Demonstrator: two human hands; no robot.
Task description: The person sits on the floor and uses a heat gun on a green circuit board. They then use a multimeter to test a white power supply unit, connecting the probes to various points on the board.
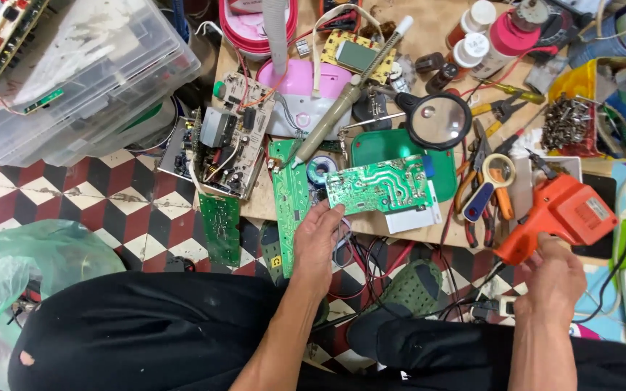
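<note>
My left hand (318, 242) grips the left end of a green circuit board (378, 185), solder side up, held over the front edge of a wooden bench (429, 32). My right hand (553, 279) holds the handle of an orange soldering gun (563, 210), its thin tip (534, 159) pointing up and away. The gun sits to the right of the board, apart from it. A white rectangular part (414, 217) shows just under the board's right end.
The bench carries a long green board (289, 203), a populated board (226, 137), a soldering iron (342, 101), a magnifier (438, 119), pliers (480, 210), a green tray (385, 145), bottles (472, 43) and a screw-filled box (566, 119). Clear plastic bins (81, 72) stand left over checkered floor (124, 203).
</note>
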